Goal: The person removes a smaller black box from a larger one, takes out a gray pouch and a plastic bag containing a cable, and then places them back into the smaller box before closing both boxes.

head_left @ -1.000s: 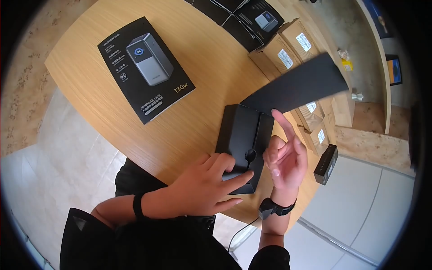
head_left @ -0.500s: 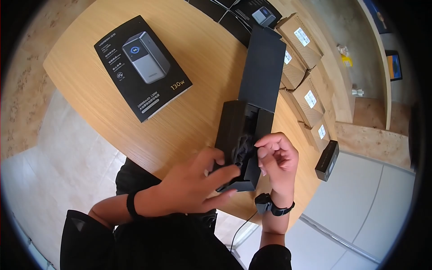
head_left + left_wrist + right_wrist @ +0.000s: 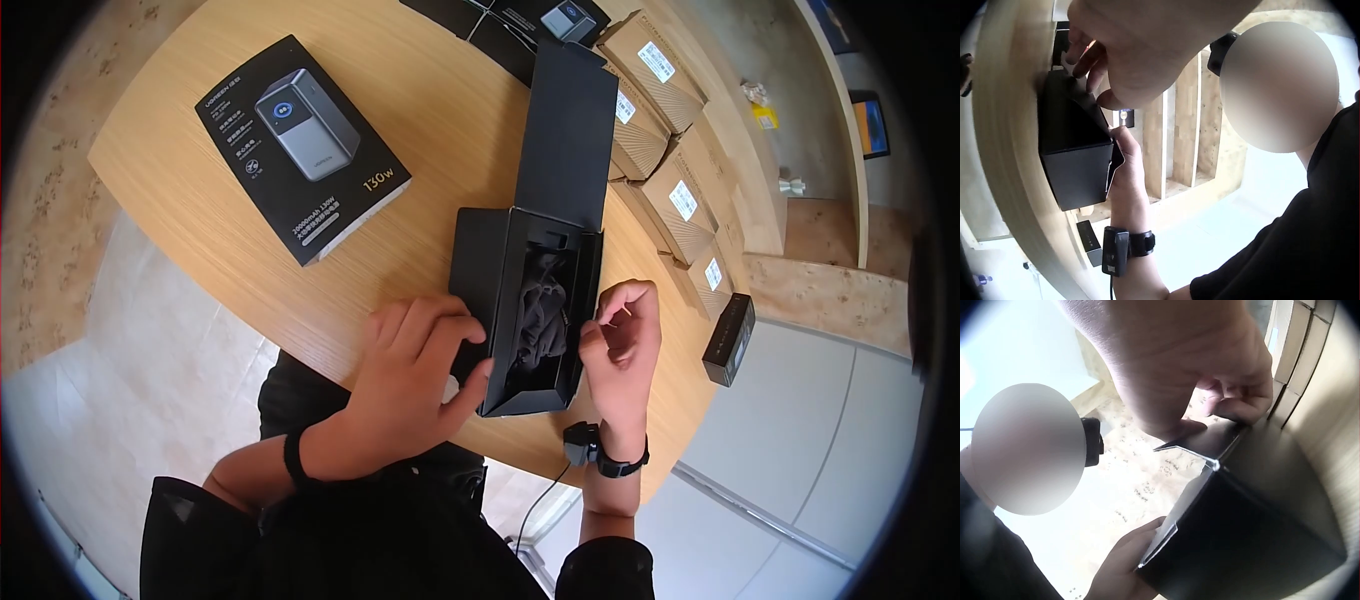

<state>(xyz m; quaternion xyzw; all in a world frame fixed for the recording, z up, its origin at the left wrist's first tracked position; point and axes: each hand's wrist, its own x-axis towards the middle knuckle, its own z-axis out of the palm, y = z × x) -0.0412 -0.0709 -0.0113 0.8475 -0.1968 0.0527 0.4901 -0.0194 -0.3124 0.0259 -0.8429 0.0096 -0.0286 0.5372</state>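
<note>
An opened black box lies on the table, its long lid folded back away from the person. Crumpled dark material shows inside. The left hand is at the box's left wall, fingers loosely bent, thumb apart; in the left wrist view this hand reaches over the box. At the right edge is the right hand. In the right wrist view the right hand pinches the box's edge flap between thumb and fingers.
A black printed box lies at the table's back left. Cardboard boxes line the right side, with bundled black boxes behind. A small black box stands near the right edge.
The black panel over the inside has opened, exposing crumpled dark material. The long lid has swung left from its tilted position. The left hand has drawn back to the left wall.
</note>
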